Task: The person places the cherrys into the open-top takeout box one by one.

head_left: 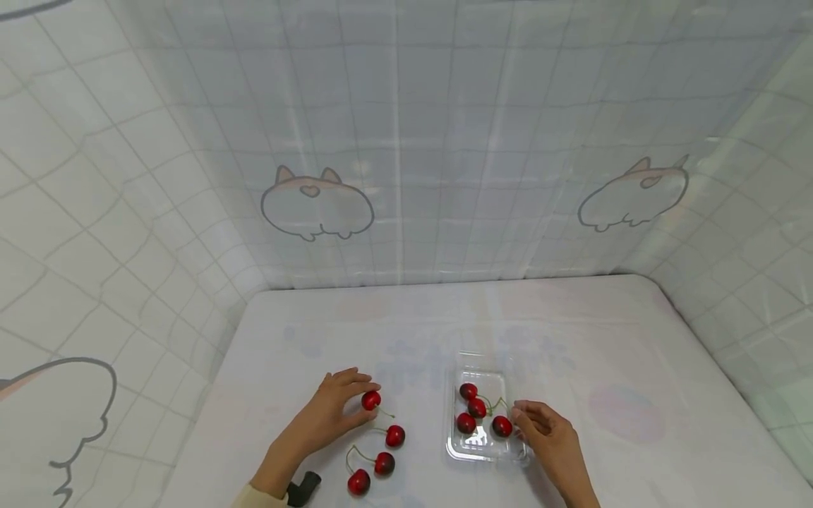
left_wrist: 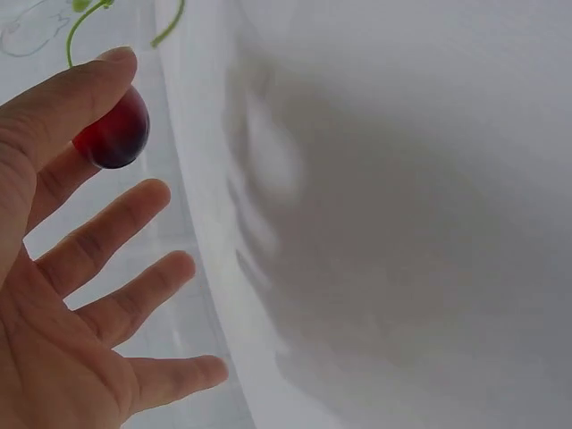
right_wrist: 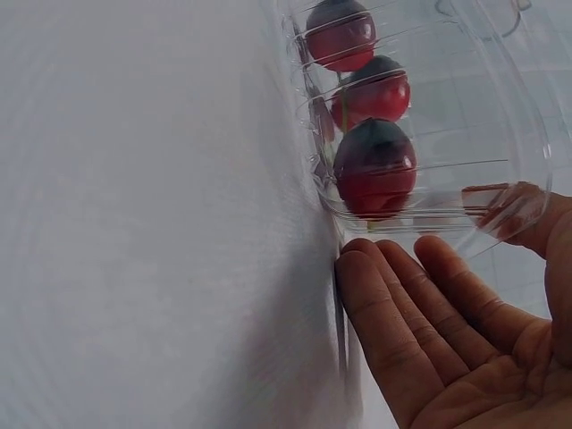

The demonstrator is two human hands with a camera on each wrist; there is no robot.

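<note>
In the head view my left hand [head_left: 333,409] pinches a dark red cherry [head_left: 371,401] by its body, between thumb and index finger. The left wrist view shows that cherry [left_wrist: 116,132] with its green stem upward and the other fingers spread. Three more cherries with stems [head_left: 384,463] lie on the table near this hand. To the right stands a clear plastic container [head_left: 454,451] with several cherries [head_left: 476,408] inside. My right hand [head_left: 549,437] grips the container's right side; in the right wrist view its thumb [right_wrist: 514,210] shows through the clear wall, fingers outside.
A pale patterned cloth covers the table [head_left: 305,324]. Grid-patterned curtains with animal drawings [head_left: 317,204] stand at the back and on both sides. Beside my left wrist is a black object [head_left: 305,488], cut off by the frame edge.
</note>
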